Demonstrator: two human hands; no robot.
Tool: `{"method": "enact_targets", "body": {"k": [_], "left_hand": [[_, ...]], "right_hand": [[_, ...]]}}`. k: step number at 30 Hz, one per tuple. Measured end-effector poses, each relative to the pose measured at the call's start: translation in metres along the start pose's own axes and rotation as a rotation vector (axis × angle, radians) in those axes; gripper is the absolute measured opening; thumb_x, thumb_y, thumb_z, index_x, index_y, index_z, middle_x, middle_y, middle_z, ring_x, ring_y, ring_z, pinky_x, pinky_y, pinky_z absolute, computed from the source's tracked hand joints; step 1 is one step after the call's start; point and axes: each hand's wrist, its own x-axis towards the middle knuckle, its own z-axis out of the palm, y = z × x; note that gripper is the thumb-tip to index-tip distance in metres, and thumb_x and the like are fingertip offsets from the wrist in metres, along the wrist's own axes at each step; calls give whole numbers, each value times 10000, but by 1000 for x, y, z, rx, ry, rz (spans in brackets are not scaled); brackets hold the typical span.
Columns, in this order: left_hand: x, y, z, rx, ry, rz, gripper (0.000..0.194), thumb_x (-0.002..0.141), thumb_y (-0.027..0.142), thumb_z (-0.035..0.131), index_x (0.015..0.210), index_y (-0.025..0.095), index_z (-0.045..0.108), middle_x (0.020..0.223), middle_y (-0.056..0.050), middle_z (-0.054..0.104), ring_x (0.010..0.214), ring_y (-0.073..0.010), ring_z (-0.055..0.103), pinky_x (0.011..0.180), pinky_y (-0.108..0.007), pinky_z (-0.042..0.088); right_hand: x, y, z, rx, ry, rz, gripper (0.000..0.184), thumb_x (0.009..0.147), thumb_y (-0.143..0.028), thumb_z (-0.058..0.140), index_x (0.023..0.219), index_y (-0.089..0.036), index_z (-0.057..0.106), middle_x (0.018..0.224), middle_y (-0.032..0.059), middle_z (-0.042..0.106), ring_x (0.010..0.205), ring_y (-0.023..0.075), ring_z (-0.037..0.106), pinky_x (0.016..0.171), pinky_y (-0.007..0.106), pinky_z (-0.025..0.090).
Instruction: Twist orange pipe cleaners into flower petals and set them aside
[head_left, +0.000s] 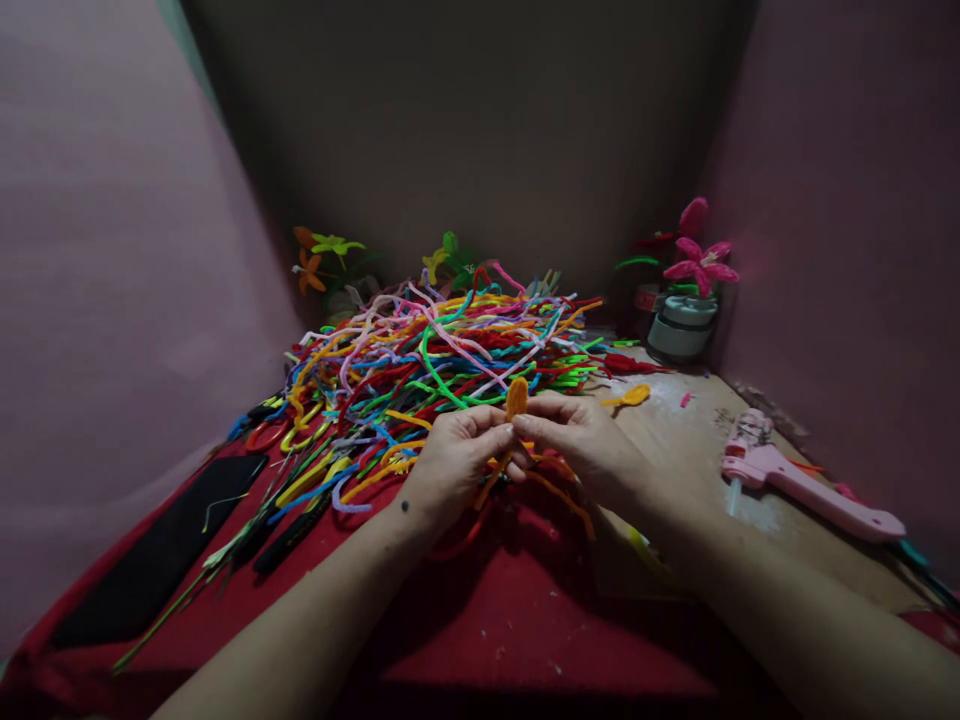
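Both hands meet over the near side of a heap of coloured pipe cleaners (pixel 450 350). Between the fingertips stands an orange pipe-cleaner petal (pixel 517 398), its rounded end pointing up. My left hand (pixel 466 450) is closed, thumb and fingers pinching the petal's base from the left. My right hand (pixel 574 432) pinches the same base from the right. Orange stem ends hang below the fingers; how they are twisted is hidden by the hands. Another yellow-orange petal (pixel 631 397) lies on the board just beyond my right hand.
A pink glue gun (pixel 814 485) rests on the brown board (pixel 675 450) at right. A black phone-like slab (pixel 161 550), pliers (pixel 300 525) and thin green stems lie left on the red cloth (pixel 525 620). Pipe-cleaner flowers (pixel 703 265) in a jar (pixel 681 328) stand at the back.
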Motion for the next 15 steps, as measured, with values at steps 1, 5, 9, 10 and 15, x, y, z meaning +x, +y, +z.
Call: {"method": "enact_targets", "body": {"k": [1, 5, 9, 10, 15], "left_hand": [[0, -1, 0, -11, -6, 8, 116, 757, 224, 578, 742, 112, 601, 583, -15, 636, 488, -86, 558, 520, -189, 429], [2, -3, 0, -66, -80, 16, 96, 742, 202, 587, 776, 114, 603, 640, -19, 638, 559, -95, 575, 580, -203, 450], [4, -1, -4, 31, -5, 6, 162, 714, 223, 620, 827, 111, 593, 721, -31, 634, 648, -121, 585, 658, -239, 461], [4, 0, -5, 84, 69, 33, 187, 709, 240, 631, 842, 114, 593, 741, -30, 631, 672, -125, 584, 664, -239, 459], [5, 4, -11, 137, 108, 157, 268, 720, 300, 635, 932, 136, 629, 845, -32, 640, 755, -148, 578, 690, -241, 454]], "right_hand": [[0, 2, 1, 60, -45, 33, 198, 725, -287, 604, 844, -148, 680, 700, 15, 590, 624, 120, 530, 597, 261, 411], [-1, 7, 3, 245, -81, 100, 218, 714, -312, 616, 855, -155, 670, 575, -16, 556, 484, 93, 493, 512, 243, 385], [0, 4, 3, 240, 77, 96, 167, 656, -296, 660, 732, -148, 666, 584, -16, 563, 516, 91, 497, 533, 235, 393], [1, 4, 2, 228, 101, 83, 152, 650, -286, 661, 711, -147, 663, 601, -12, 572, 542, 93, 502, 559, 239, 400], [1, 9, 2, 204, 23, 144, 153, 676, -276, 621, 615, -135, 618, 558, -8, 548, 516, 86, 454, 550, 242, 372]]}}
